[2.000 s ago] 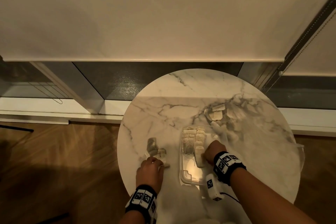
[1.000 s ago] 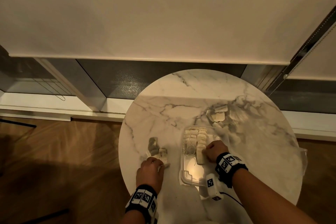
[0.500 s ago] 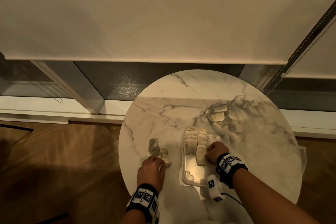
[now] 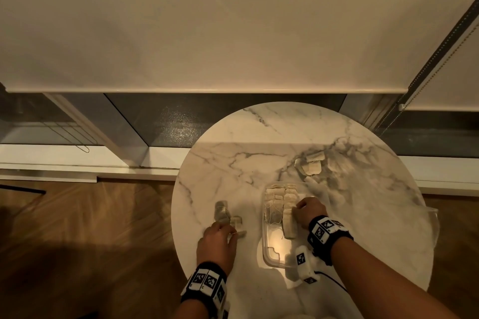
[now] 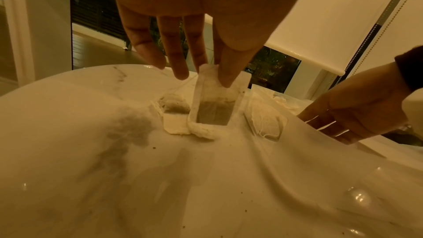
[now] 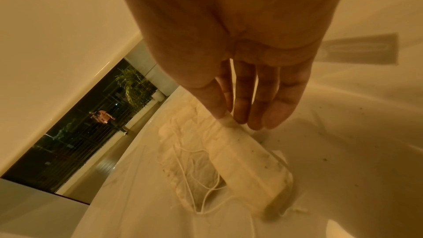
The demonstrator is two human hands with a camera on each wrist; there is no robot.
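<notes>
On the round marble table [image 4: 233, 163] stands a clear plastic container [image 4: 269, 259] with rows of tea bags [image 4: 278, 195] in its far half. My right hand [image 4: 295, 211] reaches into it; thumb and fingers [image 6: 254, 122] pinch the top of the nearest row of tea bags [image 6: 249, 160]. My left hand [image 4: 232, 232] is left of the container. Its thumb and forefinger [image 5: 213, 75] pinch the top of one tea bag [image 5: 215, 109], which stands upright with its bottom on the table. A few loose tea bags [image 4: 223, 212] lie just beyond it.
Another small pile of tea bags [image 4: 312, 166] lies at the back right of the table. A clear plastic piece [image 4: 432, 215] overhangs the table's right edge. A lowered roller blind [image 4: 233, 33] and a window sill stand behind; wooden floor [image 4: 90, 228] lies to the left.
Both hands have stayed almost where they were. The left hand keeps its hold on the tea bag, and the right hand stays on the row in the container.
</notes>
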